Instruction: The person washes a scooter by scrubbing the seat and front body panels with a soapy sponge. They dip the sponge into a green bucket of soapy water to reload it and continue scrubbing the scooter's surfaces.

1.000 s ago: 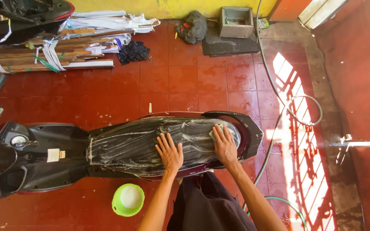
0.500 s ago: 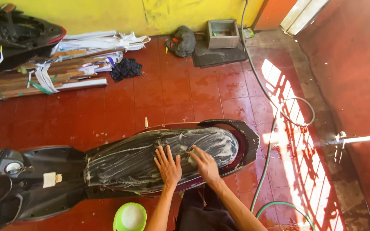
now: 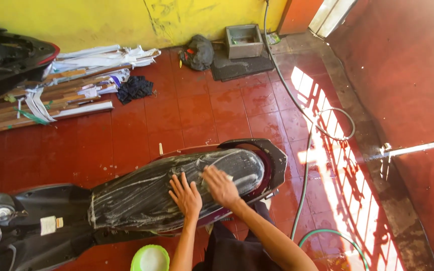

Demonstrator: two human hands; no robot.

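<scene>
A black scooter (image 3: 36, 226) lies across the red tiled floor below me. Its long black seat (image 3: 141, 193) is streaked with white soap suds. My left hand (image 3: 185, 194) rests flat on the middle of the seat with fingers spread. My right hand (image 3: 220, 184) presses on the seat just to the right, close beside the left; a bit of white foam or cloth shows at its fingertips, too blurred to tell which. The scooter's dark rear grab rail (image 3: 272, 158) curves around the seat's end.
A green bowl (image 3: 149, 258) of white soapy liquid sits on the floor by my legs. A hose (image 3: 305, 165) snakes along the wet tiles at right. Wooden planks and white strips (image 3: 61, 95), a dark rag (image 3: 134, 88), a grey box (image 3: 243, 40) and another scooter (image 3: 6, 57) line the yellow wall.
My right hand has slid left along the seat from the rear end toward my left hand. The camera has shifted, showing more of the wall.
</scene>
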